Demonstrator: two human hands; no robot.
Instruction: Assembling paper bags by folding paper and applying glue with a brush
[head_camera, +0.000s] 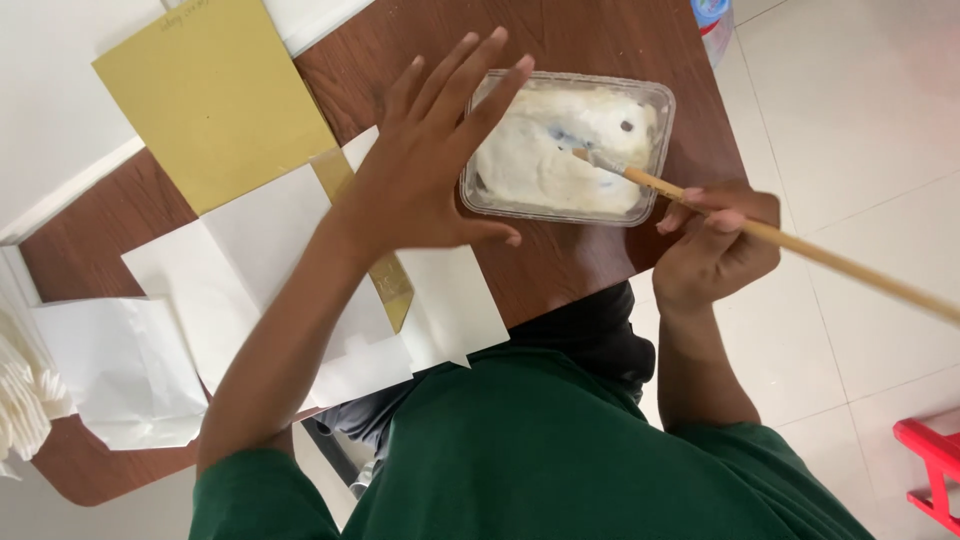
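One brush (780, 238) is pinched between the fingers (690, 196) of the right hand (715, 250); its long wooden handle runs from lower right to upper left, the bristle tip pointing into one clear plastic tub (567, 147) on the brown desk (590, 265); the tub is filled with white paste carrying a few dark specks; the left hand (425, 165) is held flat with fingers spread, touching the tub's near-left edge; one yellow card (215, 95) and several white paper sheets (270, 260) are laid to the left.

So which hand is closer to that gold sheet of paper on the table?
Left. The left hand hovers spread open just right of the gold sheet, beside the plastic tub. The right hand is beyond the tub, gripping a wooden brush.
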